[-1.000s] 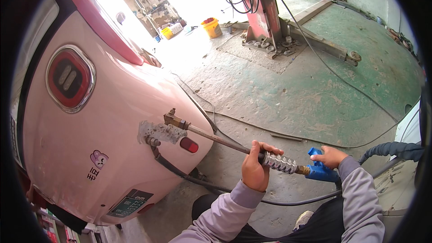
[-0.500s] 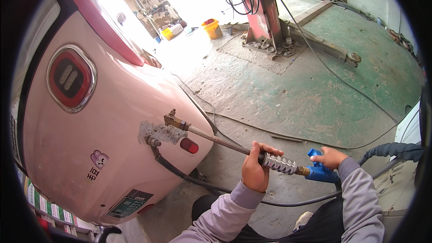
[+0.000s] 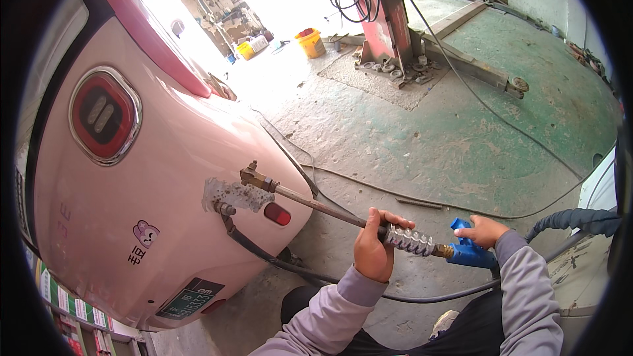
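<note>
A slide-hammer dent puller (image 3: 320, 207) slants from the car's rear corner to my right hand. Its brass-coloured tip (image 3: 256, 177) is at a bare, scuffed metal patch (image 3: 231, 195) on the pink car (image 3: 178, 138). My left hand (image 3: 374, 250) is closed round the rod, against the silver ribbed sliding weight (image 3: 410, 241). My right hand (image 3: 489, 232) grips the blue pistol handle (image 3: 469, 256) at the near end; some of its fingers are hidden. A black cable's metal clamp end (image 3: 225, 209) touches the patch's lower edge, beside a small red reflector (image 3: 277, 213).
The black cable (image 3: 422, 298) runs low across my legs. A sleeved hose (image 3: 573, 221) leads right from the handle. Thin cables (image 3: 369, 186) lie on the floor. Beyond stand a red lift post (image 3: 379, 20) and yellow bucket (image 3: 310, 43). Shelving (image 3: 82, 316) is at lower left.
The dark hooked object and red part at the lower left have gone from view. My hands and the dent puller look the same.
</note>
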Demonstrator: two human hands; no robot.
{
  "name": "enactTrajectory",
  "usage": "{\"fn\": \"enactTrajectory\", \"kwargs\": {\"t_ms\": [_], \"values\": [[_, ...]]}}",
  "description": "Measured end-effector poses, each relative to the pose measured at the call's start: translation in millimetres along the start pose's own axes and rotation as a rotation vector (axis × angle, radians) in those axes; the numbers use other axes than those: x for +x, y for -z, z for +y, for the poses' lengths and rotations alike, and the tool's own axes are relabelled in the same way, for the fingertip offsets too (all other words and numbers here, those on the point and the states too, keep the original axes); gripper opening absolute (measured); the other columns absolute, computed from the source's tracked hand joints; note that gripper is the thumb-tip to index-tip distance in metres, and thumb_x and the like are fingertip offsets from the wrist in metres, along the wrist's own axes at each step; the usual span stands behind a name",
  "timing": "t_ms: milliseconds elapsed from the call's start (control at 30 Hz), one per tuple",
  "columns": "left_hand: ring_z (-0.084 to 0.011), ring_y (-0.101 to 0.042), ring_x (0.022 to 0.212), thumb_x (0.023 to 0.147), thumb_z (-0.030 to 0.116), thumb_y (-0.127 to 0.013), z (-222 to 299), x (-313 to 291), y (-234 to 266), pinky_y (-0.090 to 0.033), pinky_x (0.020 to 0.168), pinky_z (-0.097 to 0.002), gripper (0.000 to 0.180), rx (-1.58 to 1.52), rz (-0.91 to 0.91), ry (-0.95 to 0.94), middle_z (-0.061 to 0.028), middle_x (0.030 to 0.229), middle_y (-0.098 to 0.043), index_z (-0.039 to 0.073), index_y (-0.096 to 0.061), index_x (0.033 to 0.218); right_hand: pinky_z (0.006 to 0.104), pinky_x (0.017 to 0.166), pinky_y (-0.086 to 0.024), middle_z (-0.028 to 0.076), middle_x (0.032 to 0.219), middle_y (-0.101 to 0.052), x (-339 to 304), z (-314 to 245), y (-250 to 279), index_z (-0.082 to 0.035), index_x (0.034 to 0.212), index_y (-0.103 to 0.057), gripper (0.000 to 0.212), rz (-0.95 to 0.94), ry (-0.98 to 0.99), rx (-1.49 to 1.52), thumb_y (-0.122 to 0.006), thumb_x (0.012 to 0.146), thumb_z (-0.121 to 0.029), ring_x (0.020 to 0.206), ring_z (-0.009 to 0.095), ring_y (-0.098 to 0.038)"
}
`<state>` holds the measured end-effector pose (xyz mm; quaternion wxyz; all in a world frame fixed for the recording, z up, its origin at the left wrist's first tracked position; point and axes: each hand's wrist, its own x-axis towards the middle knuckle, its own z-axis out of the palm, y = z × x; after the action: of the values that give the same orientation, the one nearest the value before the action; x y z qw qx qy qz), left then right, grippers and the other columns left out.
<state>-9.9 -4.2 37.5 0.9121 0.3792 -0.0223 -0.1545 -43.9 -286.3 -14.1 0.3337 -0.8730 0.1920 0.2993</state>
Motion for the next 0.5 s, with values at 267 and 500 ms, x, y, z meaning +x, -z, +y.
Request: {"fn": "enactTrajectory", "kwargs": {"t_ms": [267,500], "values": [[-0.0328,-0.064,0.089,0.107,0.037,-0.032,0.0,-0.1,0.1,-0.048,0.089,-0.0471,0.046,-0.015,0.003,0.001,-0.0166,0.086,-0.064,0.003,-0.056,0.089,0.0389,0.101,-0.045,0.035,0.133,-0.051,-0.8,-0.8,1.0,0.018,0.137,-0.038,0.101,-0.016,-0.014,0.014,-0.064,0.081,-0.063,0.124,0.039,-0.054],[-0.0327,-0.064,0.089,0.107,0.037,-0.032,0.0,-0.2,-0.5,-0.048,0.089,-0.0470,0.046,-0.005,0.003,-0.006,-0.0165,0.086,-0.064,0.003,-0.056,0.088,0.0389,0.100,-0.045,0.035,0.132,-0.052,-1.4,-0.9,1.4,0.018,0.136,-0.039,0.101,-0.016,-0.008,0.009,-0.063,0.081,-0.063,0.123,0.039,-0.055]]}}
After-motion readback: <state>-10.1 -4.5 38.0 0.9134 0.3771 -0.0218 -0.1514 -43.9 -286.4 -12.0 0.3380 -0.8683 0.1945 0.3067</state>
